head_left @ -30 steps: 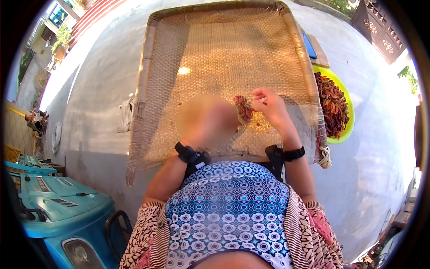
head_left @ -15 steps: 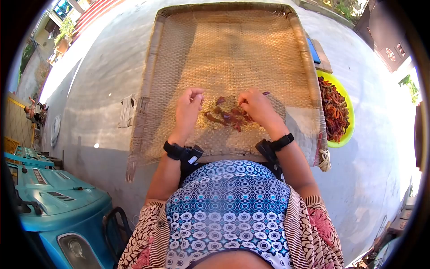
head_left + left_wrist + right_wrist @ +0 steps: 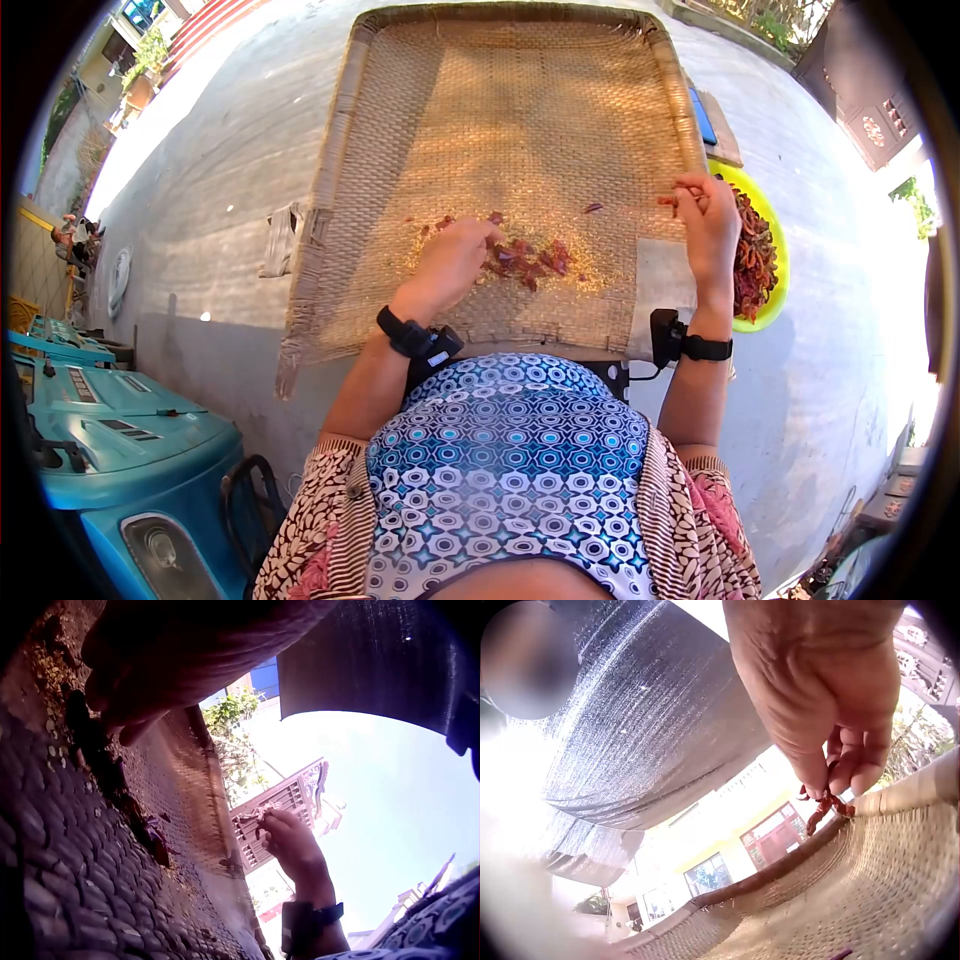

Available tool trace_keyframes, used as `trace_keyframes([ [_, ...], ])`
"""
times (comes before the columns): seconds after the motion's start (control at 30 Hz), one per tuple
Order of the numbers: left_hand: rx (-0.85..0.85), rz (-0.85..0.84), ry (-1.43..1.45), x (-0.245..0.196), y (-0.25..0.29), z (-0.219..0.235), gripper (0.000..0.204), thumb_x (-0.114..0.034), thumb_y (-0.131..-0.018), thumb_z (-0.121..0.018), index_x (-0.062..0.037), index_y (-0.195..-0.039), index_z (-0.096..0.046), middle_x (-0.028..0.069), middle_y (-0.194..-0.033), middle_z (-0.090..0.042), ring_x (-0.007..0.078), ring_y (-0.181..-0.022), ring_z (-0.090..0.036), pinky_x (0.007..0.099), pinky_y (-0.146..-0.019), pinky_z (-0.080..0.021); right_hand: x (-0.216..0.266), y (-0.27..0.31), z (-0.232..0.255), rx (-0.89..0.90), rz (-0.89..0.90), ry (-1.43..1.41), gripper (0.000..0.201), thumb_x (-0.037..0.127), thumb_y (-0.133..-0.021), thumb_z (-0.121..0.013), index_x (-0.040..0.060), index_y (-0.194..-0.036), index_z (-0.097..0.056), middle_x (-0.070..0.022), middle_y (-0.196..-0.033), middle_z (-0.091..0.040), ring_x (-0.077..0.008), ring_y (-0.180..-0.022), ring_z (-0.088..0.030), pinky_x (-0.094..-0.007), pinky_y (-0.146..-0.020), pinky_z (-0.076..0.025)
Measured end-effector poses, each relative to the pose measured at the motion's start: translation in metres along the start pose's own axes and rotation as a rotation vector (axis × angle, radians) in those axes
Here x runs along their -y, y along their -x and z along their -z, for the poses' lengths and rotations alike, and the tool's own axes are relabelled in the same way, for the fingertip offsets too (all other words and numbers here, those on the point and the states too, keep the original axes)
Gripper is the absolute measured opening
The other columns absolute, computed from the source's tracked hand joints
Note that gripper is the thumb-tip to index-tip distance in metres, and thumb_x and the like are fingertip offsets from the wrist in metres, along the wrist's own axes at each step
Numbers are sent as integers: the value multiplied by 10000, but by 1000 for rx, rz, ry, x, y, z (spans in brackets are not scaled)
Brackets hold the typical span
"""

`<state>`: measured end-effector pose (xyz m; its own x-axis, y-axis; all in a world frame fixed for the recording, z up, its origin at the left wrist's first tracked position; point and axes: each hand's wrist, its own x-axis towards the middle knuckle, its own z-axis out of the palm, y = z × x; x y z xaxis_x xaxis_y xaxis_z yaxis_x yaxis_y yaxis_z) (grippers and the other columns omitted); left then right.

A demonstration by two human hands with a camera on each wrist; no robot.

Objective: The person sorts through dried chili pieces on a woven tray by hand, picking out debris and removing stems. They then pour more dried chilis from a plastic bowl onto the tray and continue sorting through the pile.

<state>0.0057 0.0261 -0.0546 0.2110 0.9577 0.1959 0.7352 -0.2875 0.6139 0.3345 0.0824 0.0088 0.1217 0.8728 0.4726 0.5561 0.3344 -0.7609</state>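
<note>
Dark red dried chilies (image 3: 525,260) lie in a loose pile among scattered yellow seeds (image 3: 590,275) on a woven tray (image 3: 520,130). My left hand (image 3: 455,262) reaches down over the left part of this pile; in the left wrist view its fingers (image 3: 131,724) point at the chilies, and whether they hold any I cannot tell. Out at the tray's right rim, my right hand (image 3: 712,225) pinches some shrivelled dried chilies (image 3: 829,810) between thumb and fingers, raised beside the yellow basin (image 3: 783,225). That basin holds a heap of dried chilies (image 3: 755,255).
A blue flat object (image 3: 702,115) lies on a board (image 3: 722,130) past the tray's right rim. One single chili (image 3: 594,208) sits apart from the pile. A teal vehicle (image 3: 120,420) stands at the lower left on the concrete ground (image 3: 220,250).
My right hand has moved from the pile right to the tray's rim, carrying chilies. The left hand has come in from the left, down over the pile.
</note>
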Motion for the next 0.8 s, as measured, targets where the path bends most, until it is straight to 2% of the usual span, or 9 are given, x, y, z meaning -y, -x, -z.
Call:
trace_keyframes([
  [0.07,-24,52,-94,5,0,8,174,-40,-833,-560,-53,-973,-662,152,-909,-611,317,-855,-610,395,-753,-486,-10,-7,23,-145,76,190,83,49,-853,-642,37,-930,-671,-113,-872,-621,-212,-772,-623,-331,-727,-497],
  [0.13,-10,83,-146,8,1,17,153,-44,-823,-570,-45,-945,-662,146,-887,-604,308,-840,-606,389,-742,-482,-14,-9,39,-245,24,295,128,65,-854,-635,55,-977,-669,-119,-912,-631,-238,-861,-624,-351,-781,-492],
  [0.33,177,128,-233,4,5,27,125,-95,-784,-644,-78,-907,-655,121,-885,-601,303,-847,-615,398,-738,-490,-49,-2,57,-155,-141,629,301,185,-854,-635,68,-1131,-628,-153,-1081,-595,-259,-906,-624,-365,-862,-477],
  [0.47,134,118,-184,8,8,24,157,-125,-763,-689,-74,-906,-650,117,-882,-619,297,-846,-625,390,-729,-491,-43,17,74,-18,-253,348,394,259,-841,-674,43,-1167,-624,-170,-1110,-586,-235,-942,-612,-381,-901,-461],
  [0.57,122,123,-141,6,5,29,175,-136,-771,-693,-51,-917,-644,120,-872,-640,278,-836,-632,376,-722,-487,-83,28,96,-54,-261,216,433,271,-830,-703,45,-1190,-620,-169,-1145,-584,-255,-1007,-598,-389,-909,-459],
  [0.67,133,187,7,-11,2,36,176,-140,-793,-680,-27,-920,-635,114,-845,-648,248,-817,-629,353,-715,-481,-147,37,126,-172,-295,261,462,268,-817,-727,35,-1200,-616,-178,-1176,-573,-292,-1053,-578,-380,-903,-466],
  [0.7,138,208,79,-19,0,37,175,-141,-801,-675,-19,-919,-632,111,-833,-649,237,-810,-626,345,-713,-479,-162,43,134,-276,-416,214,492,265,-797,-748,27,-1206,-615,-208,-1220,-547,-326,-1082,-564,-368,-914,-469],
  [0.77,117,180,125,-25,-2,36,164,-136,-820,-660,-14,-922,-622,103,-833,-640,218,-801,-617,336,-711,-476,-130,60,138,-382,-609,79,593,288,-797,-757,49,-1294,-539,-186,-1261,-521,-293,-1101,-556,-335,-925,-460],
  [0.8,111,166,149,-25,-2,34,159,-134,-830,-653,-11,-923,-616,99,-832,-636,208,-796,-612,332,-710,-474,-136,71,140,-455,-573,-114,634,290,-799,-758,62,-1331,-502,-172,-1274,-515,-282,-1107,-551,-318,-915,-458],
])
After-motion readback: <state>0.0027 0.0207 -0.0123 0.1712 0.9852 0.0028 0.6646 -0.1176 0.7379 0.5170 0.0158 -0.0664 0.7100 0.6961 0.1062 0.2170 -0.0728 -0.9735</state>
